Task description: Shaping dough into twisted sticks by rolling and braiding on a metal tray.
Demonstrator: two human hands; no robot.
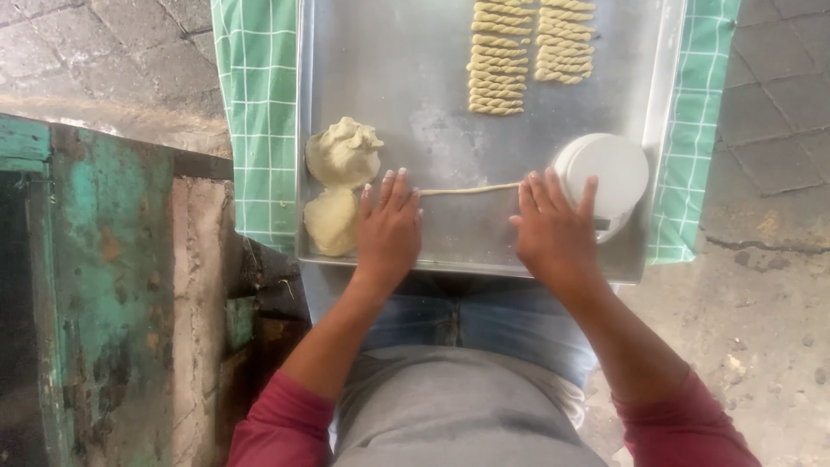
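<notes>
a large metal tray (432, 95) rests across the person's lap, over a green checked cloth (256, 104) that hangs past the tray on both sides. on the tray's far part, two columns of twisted dough sticks (529, 52) lie in neat rows. at the tray's left edge sit two dough lumps (339, 182), one beyond the other, touching. near the tray's right edge stands a white round container (609, 173).

the left hand (389, 227) lies flat, palm down, fingers straight and close together, on the tray's near part, just beside the nearer dough lump. the right hand (553, 232) also lies flat with fingers slightly spread, its fingertips beside the white container. neither hand is closed on anything.

between the hands runs a thin dough rope (471, 188), stretched sideways across the tray's near part. its left end goes under the left hand's fingertips and its right end under the right hand's fingertips, so each hand presses down on one end.
</notes>
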